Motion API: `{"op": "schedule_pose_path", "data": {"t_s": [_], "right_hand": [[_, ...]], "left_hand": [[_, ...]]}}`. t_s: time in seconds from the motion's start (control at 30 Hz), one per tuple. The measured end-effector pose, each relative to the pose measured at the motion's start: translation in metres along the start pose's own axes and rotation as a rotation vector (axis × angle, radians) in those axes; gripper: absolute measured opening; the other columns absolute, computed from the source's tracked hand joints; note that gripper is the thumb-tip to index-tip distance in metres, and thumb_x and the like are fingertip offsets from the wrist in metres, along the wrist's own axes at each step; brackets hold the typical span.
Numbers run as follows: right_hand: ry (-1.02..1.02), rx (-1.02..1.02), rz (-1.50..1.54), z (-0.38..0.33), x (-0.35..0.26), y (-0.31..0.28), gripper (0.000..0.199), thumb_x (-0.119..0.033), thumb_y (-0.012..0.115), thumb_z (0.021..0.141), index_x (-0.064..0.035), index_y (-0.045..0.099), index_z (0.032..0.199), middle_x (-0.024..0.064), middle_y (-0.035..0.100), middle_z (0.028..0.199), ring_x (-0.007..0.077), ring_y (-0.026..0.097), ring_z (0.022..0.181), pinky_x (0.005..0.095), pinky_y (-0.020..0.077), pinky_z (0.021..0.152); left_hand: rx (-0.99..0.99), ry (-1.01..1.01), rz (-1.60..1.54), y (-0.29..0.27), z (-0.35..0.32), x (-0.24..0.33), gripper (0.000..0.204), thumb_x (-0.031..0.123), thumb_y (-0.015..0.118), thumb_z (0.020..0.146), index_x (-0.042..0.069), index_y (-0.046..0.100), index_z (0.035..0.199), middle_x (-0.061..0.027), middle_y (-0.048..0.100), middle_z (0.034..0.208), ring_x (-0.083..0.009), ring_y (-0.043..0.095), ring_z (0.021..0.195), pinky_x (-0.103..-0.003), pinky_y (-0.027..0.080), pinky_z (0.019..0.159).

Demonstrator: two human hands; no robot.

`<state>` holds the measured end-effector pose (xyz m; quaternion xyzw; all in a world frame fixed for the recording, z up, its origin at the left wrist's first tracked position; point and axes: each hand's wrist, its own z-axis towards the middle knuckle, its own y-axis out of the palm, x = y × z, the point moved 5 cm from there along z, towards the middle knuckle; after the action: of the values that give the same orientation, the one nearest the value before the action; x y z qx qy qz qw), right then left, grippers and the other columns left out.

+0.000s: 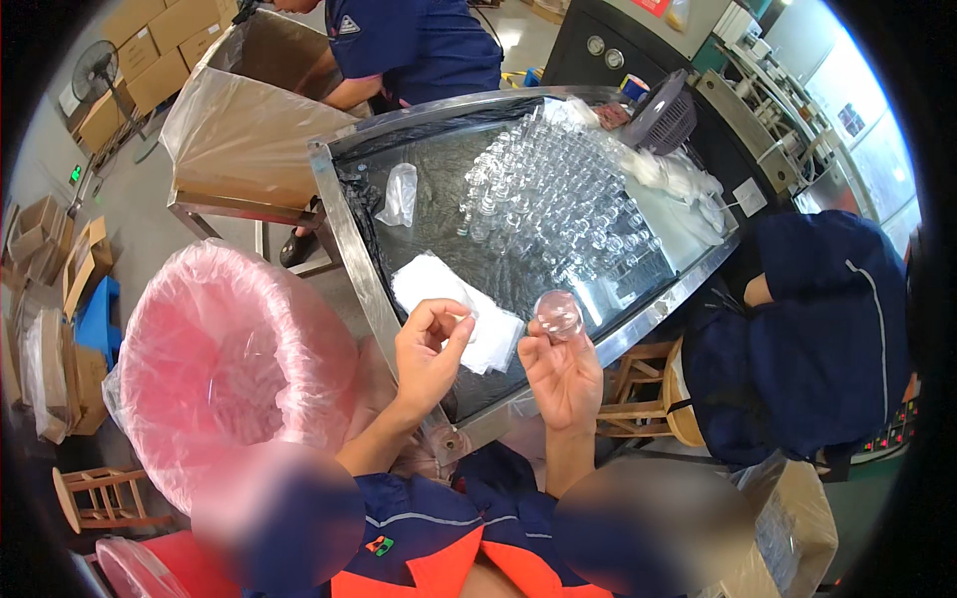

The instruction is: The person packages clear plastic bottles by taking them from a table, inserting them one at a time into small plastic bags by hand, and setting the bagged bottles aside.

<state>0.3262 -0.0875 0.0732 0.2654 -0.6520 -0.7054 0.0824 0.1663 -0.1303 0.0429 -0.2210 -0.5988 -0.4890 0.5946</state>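
My right hand (pixel 563 387) is raised at the table's near side, its fingertips closed on a clear round plastic piece (pixel 558 315), held up with its round face showing. To its left, my left hand (pixel 431 357) is curled, thumb and fingertips together; whatever may be pinched there I cannot make out. Under and beside that hand lies a stack of thin white bags or sheets (pixel 493 334). Farther back on the table (pixel 439 189), many clear round plastic pieces (pixel 548 189) stand in close rows. A crumpled clear bag (pixel 400 195) lies left of them.
A large bin lined with pink plastic (pixel 224 359) stands at my left. Beyond it, a person (pixel 419 50) leans by a plastic-lined carton (pixel 249 130). Another person (pixel 817 329) sits at my right on a wooden stool (pixel 638 394). A dark fan (pixel 663 115) sits at the table's far right corner.
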Motion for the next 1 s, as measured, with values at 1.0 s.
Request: {"op": "schedule_pose_path", "data": {"t_s": [1.0], "right_hand": [[0.067,0.164,0.104,-0.015,0.003,-0.003,0.021,0.0,0.055,0.092,0.0099,0.052,0.111,0.0197,0.047,0.119,0.0267,0.052,0.105,0.0356,0.0521,0.086]], "left_hand": [[-0.085,0.096,0.066,0.012,-0.011,0.02,0.02,-0.005,0.064,0.086,-0.002,0.064,0.106,-0.006,0.058,0.105,-0.005,0.051,0.073,-0.02,0.042,0.065]]}}
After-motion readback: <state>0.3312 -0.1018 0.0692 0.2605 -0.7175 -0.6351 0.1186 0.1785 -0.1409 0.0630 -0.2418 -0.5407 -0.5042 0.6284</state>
